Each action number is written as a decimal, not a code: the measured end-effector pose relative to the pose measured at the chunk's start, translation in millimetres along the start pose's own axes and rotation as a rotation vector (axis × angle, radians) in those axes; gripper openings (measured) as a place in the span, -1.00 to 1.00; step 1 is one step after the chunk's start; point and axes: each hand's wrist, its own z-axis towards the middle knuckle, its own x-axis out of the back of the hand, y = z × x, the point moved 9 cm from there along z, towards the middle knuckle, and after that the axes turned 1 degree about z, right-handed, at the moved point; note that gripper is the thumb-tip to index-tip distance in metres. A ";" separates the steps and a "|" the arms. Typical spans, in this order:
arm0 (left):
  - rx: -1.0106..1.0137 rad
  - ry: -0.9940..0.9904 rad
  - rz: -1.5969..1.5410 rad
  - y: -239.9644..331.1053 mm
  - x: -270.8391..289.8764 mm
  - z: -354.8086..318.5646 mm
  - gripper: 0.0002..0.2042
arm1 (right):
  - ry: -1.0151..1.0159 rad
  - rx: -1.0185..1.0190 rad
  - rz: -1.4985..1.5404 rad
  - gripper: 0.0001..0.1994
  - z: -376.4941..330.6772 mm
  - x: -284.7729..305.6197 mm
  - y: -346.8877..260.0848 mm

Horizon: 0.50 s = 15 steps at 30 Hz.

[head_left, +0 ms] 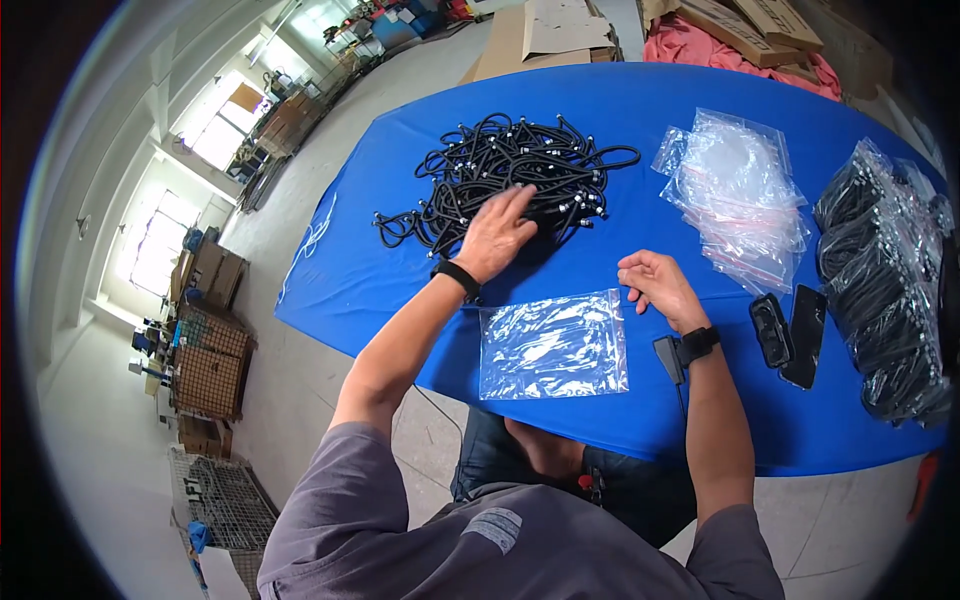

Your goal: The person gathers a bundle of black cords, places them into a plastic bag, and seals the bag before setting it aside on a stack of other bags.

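On the blue-covered table lies a heap of black elastic cords [500, 165] with shiny metal ends, some forming loops. My left hand [497, 235] reaches onto the near side of this heap, fingers stretched out over the cords; its fingertips partly blend into them. A clear plastic bag [553, 347] lies flat in front of me, near the table's edge. Just beyond its upper right corner hovers my right hand [661, 287], fingers loosely bent and apart, with nothing visible in them. Each wrist wears a black band.
A stack of clear zip bags [740, 195] lies right of the heap. Filled bags of black cords [880, 285] line the right edge, beside a phone [803, 338] and an open black case [770, 330]. Cardboard [545, 40] stands beyond the blue tablecloth [400, 150].
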 end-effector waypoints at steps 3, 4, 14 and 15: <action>0.123 0.004 -0.121 -5.3 -12.2 -1.0 -0.80 | -0.002 0.011 0.024 -0.73 0.1 -0.3 3.5; 0.272 0.070 -0.199 -16.5 -10.0 -8.4 -0.75 | -0.008 0.018 0.037 -0.73 0.1 -0.9 4.5; 0.383 -0.046 -0.116 -13.2 -29.4 -33.8 -0.42 | -0.002 0.016 0.020 -0.74 -0.6 1.3 0.8; 0.409 -0.042 -0.134 -16.8 -28.6 -34.7 -0.44 | -0.005 0.016 0.024 -0.73 -0.2 0.7 1.6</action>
